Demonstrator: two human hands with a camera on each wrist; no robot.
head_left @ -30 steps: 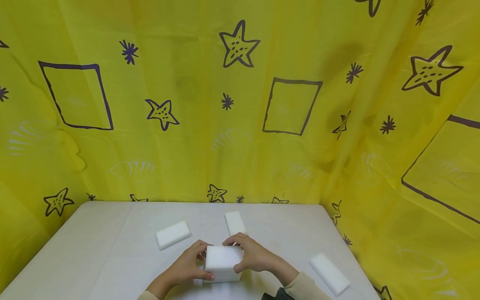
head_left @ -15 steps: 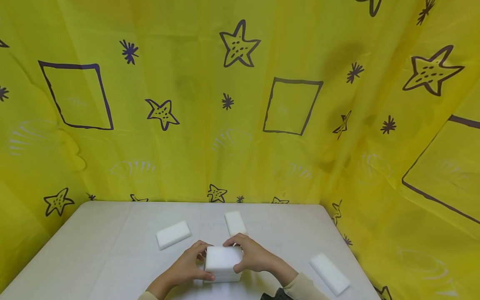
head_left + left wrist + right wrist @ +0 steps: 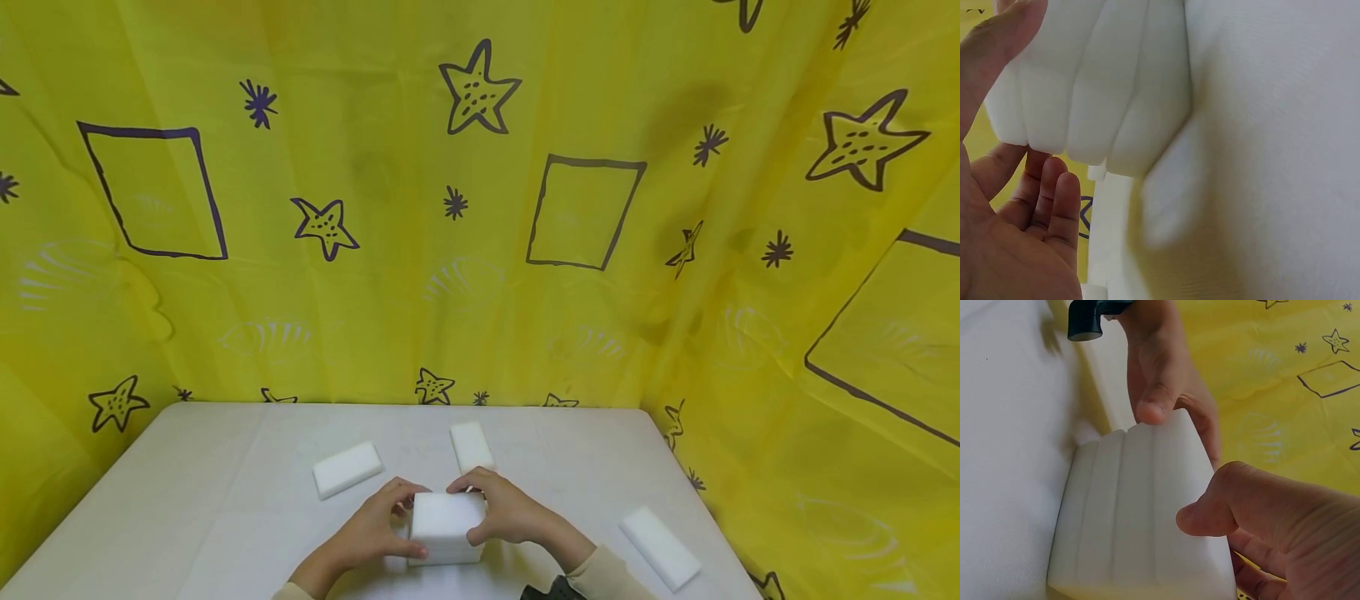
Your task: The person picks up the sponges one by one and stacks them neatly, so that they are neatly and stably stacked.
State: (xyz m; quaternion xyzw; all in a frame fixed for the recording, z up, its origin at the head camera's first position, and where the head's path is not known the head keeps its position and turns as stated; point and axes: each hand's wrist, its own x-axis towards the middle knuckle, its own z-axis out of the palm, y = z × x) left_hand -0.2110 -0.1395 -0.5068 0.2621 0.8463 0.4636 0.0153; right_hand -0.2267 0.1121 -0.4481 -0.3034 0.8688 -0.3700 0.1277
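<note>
A stack of several white sponge blocks stands near the front of the table, its layers pressed together and roughly aligned. My left hand holds the stack's left end, thumb on the near side and fingertips at the far side. At the opposite end my right hand grips the upper sponge between thumb and fingers. In the left wrist view the left fingers touch the layers' edges. The right wrist view shows the right thumb against the top layer; the other right fingers are partly hidden behind the stack.
Loose white sponges lie on the white table: one at back left, one behind the stack, one at right. Yellow patterned curtains enclose the table's back and sides. A dark device shows near the right sleeve.
The left thumb and fingers have shifted very slightly on the stack's left end. The stack, right hand and loose sponges look unchanged.
</note>
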